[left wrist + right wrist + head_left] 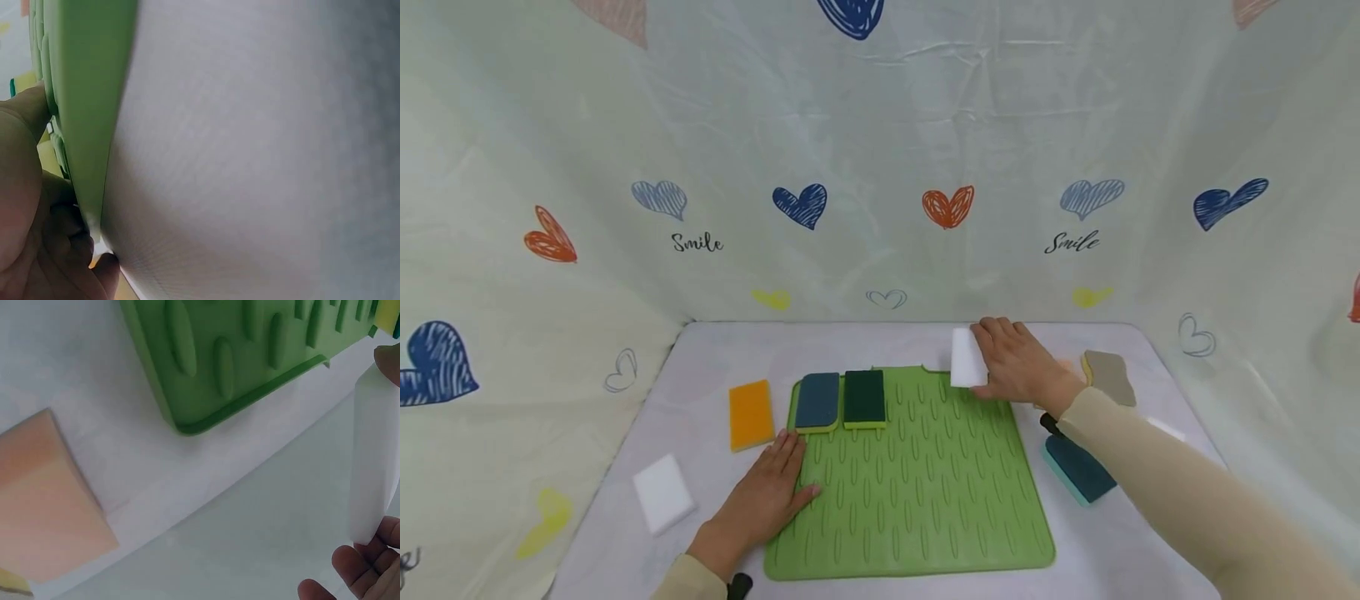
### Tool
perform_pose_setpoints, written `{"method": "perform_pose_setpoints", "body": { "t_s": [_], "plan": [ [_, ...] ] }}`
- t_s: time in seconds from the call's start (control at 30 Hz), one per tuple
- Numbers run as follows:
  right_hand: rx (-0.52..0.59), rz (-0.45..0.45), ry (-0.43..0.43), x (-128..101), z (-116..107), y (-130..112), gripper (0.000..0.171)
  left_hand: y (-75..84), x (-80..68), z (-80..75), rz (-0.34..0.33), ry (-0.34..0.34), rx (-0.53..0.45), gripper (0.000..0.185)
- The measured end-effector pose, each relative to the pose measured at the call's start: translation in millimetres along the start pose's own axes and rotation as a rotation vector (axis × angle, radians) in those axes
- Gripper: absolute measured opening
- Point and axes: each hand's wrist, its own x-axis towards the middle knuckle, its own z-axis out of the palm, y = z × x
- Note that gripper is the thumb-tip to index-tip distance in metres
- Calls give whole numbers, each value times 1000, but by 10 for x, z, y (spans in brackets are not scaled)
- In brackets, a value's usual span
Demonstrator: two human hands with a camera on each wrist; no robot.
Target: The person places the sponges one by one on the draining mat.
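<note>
My right hand point(1021, 367) grips a white sponge point(967, 360), thumb at its near end and fingers at its far end. The sponge overlaps the far right corner of a green ridged mat point(925, 492); in the right wrist view the sponge point(373, 456) stands beyond the mat's edge. My left hand point(765, 492) rests at the mat's left edge, fingers extended along the rim and thumb over the mat. On the mat's far left part lie a blue-grey scrub sponge point(817, 400) and a dark green scrub sponge point(865, 397), side by side.
Left of the mat lie an orange sponge point(751, 415) and another white sponge point(664, 493). To the right are a dark teal scrub sponge point(1081, 468), a grey-brown one point(1109, 377) and a peach sponge point(53, 500), mostly behind my right arm. A heart-printed curtain point(880, 125) hangs behind the table.
</note>
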Motion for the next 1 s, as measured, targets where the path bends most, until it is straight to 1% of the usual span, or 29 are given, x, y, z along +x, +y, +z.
{"method": "perform_pose_setpoints", "body": {
  "t_s": [0.1, 0.27, 0.47, 0.63, 0.8, 1.0],
  "plan": [
    [6, -14, -2, 35, 0, -90, 107, -4, 11, 1, 3, 11, -8, 78],
    [22, -35, -13, 97, 12, -245, 104, -6, 19, 6, 2, 1, 1, 79],
    [90, -57, -19, 152, 57, -426, 101, -10, 15, 10, 3, 1, -4, 79],
    [162, -48, -77, 207, 124, -562, 101, -17, 13, 17, 7, 4, 0, 79],
    [186, -49, -129, 263, 202, -670, 101, -13, 12, 13, 5, -1, 22, 79],
    [211, -40, -184, 312, 253, -754, 100, 9, -12, -31, 3, -7, 5, 78]
  ]
}}
